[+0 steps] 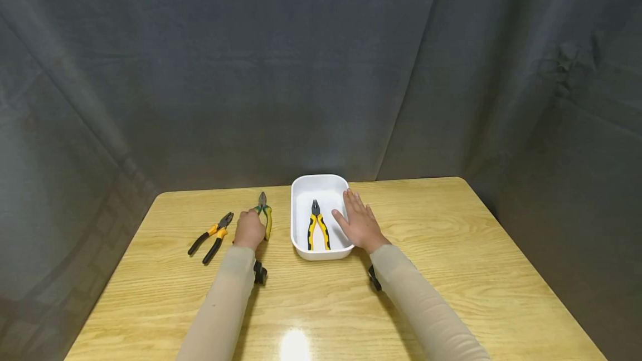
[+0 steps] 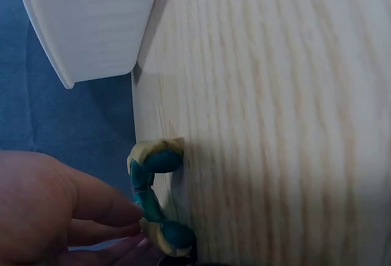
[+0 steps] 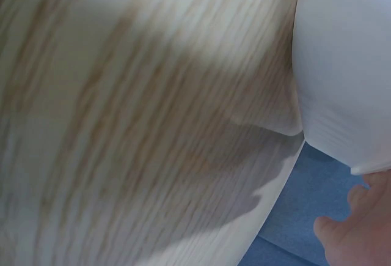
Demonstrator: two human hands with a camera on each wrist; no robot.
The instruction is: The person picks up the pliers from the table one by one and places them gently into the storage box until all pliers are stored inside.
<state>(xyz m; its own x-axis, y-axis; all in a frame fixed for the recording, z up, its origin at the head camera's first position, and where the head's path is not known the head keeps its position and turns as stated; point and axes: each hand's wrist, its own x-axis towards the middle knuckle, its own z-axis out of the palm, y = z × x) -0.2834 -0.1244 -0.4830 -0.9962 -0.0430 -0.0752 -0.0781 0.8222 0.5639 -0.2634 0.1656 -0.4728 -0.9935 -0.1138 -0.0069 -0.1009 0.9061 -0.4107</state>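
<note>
Green pliers (image 1: 268, 219) lie on the desk (image 1: 476, 272), left of the white box (image 1: 323, 255) and a little apart from it. Their nose points away from the person. The left hand (image 1: 249, 231) is over them, and its thumb and fingers are close together, pinching the handle on the left side. I can't tell how hard they squeeze. The right hand (image 1: 361, 224) has its fingers straight and spread out at the box's right rim, and it isn't holding anything.

Getting a good hold on the pliers looks like the job right now. Pinching just one handle might let the other one swing about, so it would be safer to wrap the fingers round both. Hold near the joint too, because the metal end is probably heavy and could tip down. Squeeze gently, and go straight up. Orange-and-black pliers (image 1: 222, 232) lie near the left hand, on its other side, so try not to bump those. Yellow-and-black pliers (image 1: 315, 209) are inside the box. A flat right hand there could help stop the box from sliding if something knocks it.
</note>
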